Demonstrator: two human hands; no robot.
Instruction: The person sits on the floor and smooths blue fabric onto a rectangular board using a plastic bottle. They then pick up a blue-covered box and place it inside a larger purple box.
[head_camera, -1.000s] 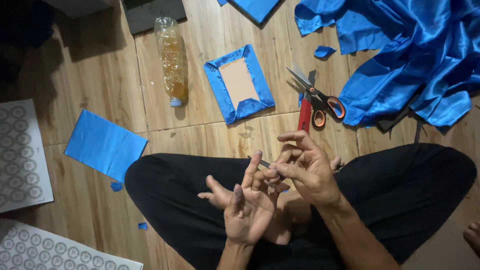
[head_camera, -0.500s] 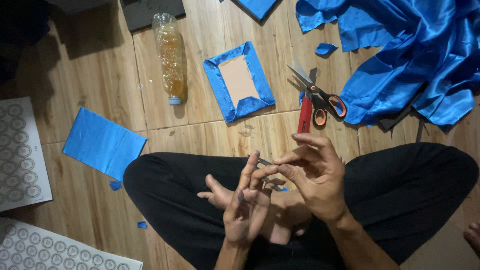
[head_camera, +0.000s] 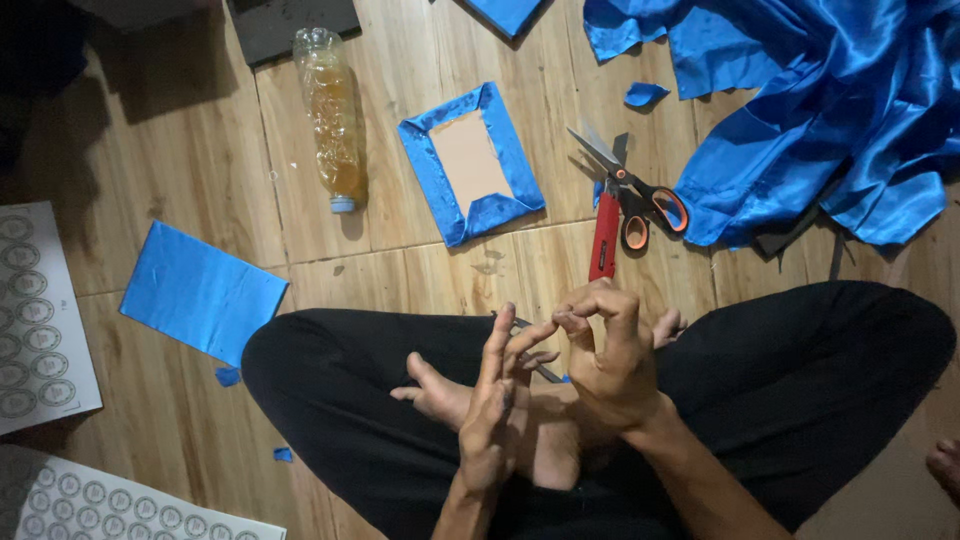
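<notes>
Both hands meet over the crossed legs of a person sitting on the floor. Left hand (head_camera: 497, 410) stands edge-up with its fingers stretched and spread, the fingertips touching the right hand (head_camera: 607, 358). That right hand is curled, its thumb and forefinger pinched together at the top; what they pinch is too small to tell. A thin grey, blade-like thing (head_camera: 537, 366) shows between the two hands, and I cannot tell which hand holds it. Bare feet lie under the hands, on black trousers (head_camera: 340, 400).

Just beyond the knees on the wooden floor (head_camera: 180, 190) lie a red cutter (head_camera: 603, 238) and, touching it, scissors (head_camera: 632, 190) with orange and black handles. Left of them sits a card rectangle wrapped at its edges in blue cloth (head_camera: 476, 165). Farther left a plastic bottle (head_camera: 334, 118) of amber liquid lies on its side. A flat blue cloth piece (head_camera: 200, 292) lies near the left knee, and white sheets printed with circles (head_camera: 40, 320) at the left edge. Crumpled blue satin (head_camera: 830, 100) fills the upper right.
</notes>
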